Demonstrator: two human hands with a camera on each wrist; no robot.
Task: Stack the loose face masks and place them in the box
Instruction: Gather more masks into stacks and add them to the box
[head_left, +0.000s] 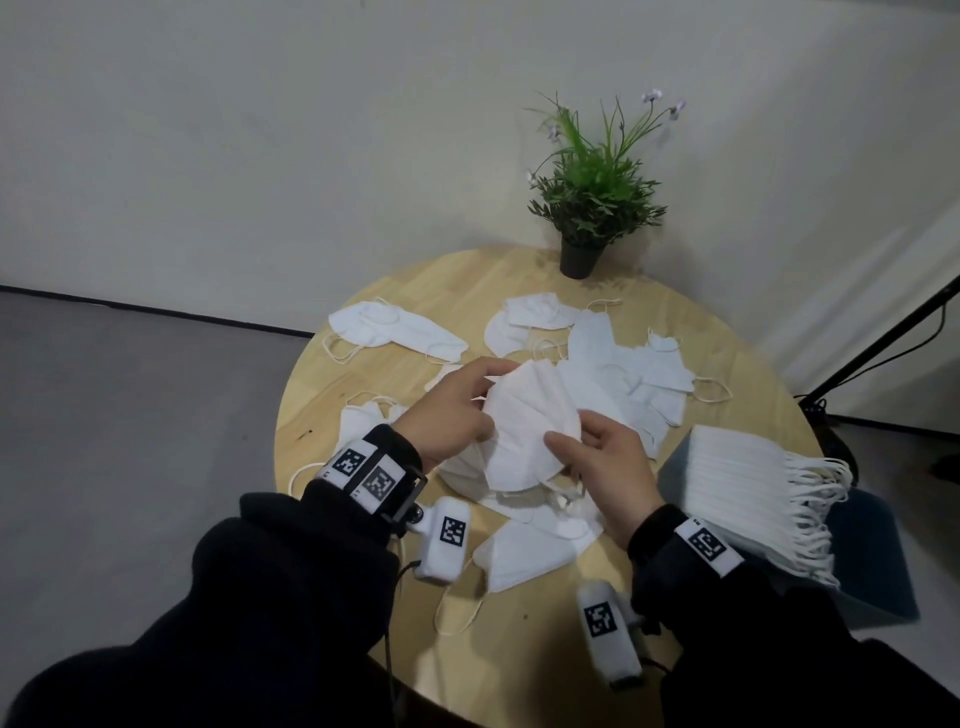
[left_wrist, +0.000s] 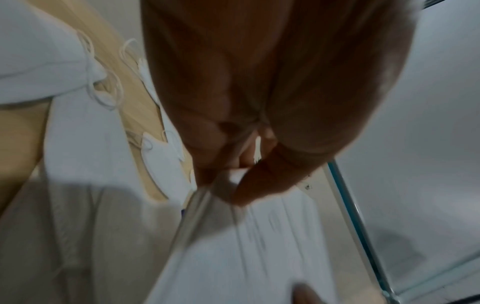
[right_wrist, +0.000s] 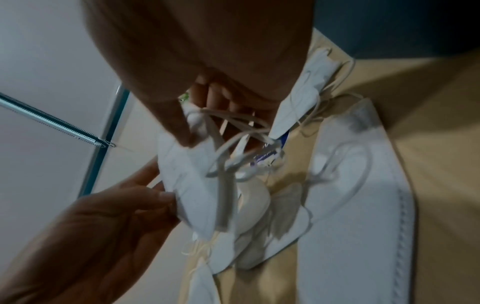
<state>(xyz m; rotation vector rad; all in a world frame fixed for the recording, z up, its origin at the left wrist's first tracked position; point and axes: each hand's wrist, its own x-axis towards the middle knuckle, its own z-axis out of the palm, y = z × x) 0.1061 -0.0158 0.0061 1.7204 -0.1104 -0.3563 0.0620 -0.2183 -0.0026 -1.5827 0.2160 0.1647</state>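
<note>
A folded white face mask (head_left: 524, 426) is held above the round wooden table (head_left: 467, 291) between both hands. My left hand (head_left: 457, 410) pinches its upper left edge, thumb and fingers curled on it (left_wrist: 233, 181). My right hand (head_left: 597, 457) grips its lower right edge; in the right wrist view the mask (right_wrist: 187, 179) hangs with ear loops (right_wrist: 233, 156) dangling. Several loose masks (head_left: 395, 327) lie scattered over the table, more (head_left: 535, 545) lie under the hands. A neat stack of masks (head_left: 748, 493) sits in the dark blue box (head_left: 878, 561) at the right edge.
A potted green plant (head_left: 592, 208) stands at the table's far edge against the wall. A black stand leg (head_left: 883, 338) slants down at the right. Grey floor lies to the left of the table.
</note>
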